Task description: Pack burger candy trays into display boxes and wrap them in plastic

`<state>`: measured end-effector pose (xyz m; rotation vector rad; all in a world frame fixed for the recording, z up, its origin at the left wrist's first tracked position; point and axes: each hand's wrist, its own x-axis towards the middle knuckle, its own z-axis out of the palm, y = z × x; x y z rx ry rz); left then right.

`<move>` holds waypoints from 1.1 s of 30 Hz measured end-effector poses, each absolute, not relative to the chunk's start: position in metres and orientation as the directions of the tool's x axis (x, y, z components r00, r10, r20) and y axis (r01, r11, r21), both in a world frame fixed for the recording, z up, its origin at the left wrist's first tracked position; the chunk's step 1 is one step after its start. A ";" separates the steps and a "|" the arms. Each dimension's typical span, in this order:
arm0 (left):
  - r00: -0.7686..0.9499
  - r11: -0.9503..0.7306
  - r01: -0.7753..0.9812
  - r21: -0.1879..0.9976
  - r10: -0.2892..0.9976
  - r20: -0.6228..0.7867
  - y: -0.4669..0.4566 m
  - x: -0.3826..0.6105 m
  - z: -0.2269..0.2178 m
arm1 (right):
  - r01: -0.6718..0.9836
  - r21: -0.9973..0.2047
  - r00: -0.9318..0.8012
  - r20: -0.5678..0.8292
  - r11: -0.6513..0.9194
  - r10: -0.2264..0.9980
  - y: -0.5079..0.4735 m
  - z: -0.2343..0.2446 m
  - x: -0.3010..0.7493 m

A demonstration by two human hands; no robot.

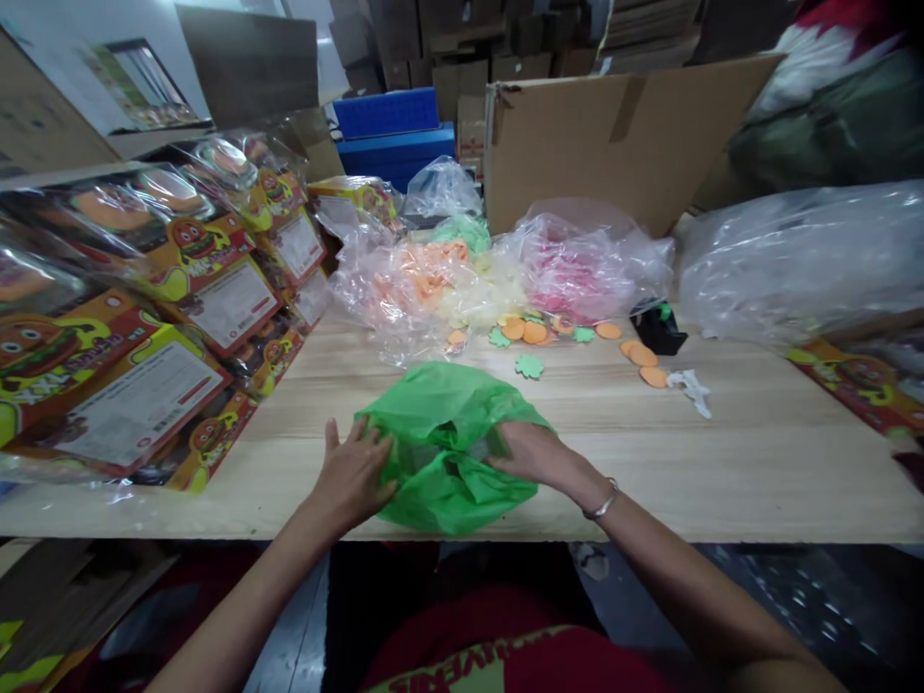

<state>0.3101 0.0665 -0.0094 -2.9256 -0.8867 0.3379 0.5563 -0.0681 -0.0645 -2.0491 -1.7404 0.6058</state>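
Observation:
A crumpled green plastic bag (454, 399) lies near the table's front edge, its mouth gaping towards me. My left hand (352, 478) rests against the bag's left side, fingers spread and touching the plastic. From the right, my right hand (530, 450) reaches into the mouth of the bag; its fingertips are hidden by the green film, so what they touch does not show. Something pale and see-through shows inside the opening, too unclear to name. Just beyond the bag lies a green leaf-shaped foam piece (529, 366).
Orange discs (642, 356) and a black tape dispenser (658, 327) lie to the right. Clear bags of orange, yellow and pink pieces (570, 279) line the back before a cardboard box (613, 144). Packaged burger-print boxes (194, 279) are stacked at left.

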 end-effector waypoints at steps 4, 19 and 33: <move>0.930 -0.935 0.355 0.017 0.352 -0.104 0.066 0.351 -0.010 | 0.905 -0.415 0.091 -0.023 -0.092 0.996 -0.063 -0.059 0.555; 0.862 -0.796 0.467 0.385 0.506 -0.001 0.160 0.410 -0.046 | 0.396 -0.911 0.080 0.159 0.115 0.984 -0.070 -0.066 0.581; 0.919 -0.893 0.393 0.220 0.389 -0.062 0.098 0.412 -0.020 | -0.324 -0.943 0.597 -0.269 -0.081 0.756 -0.102 -0.147 0.667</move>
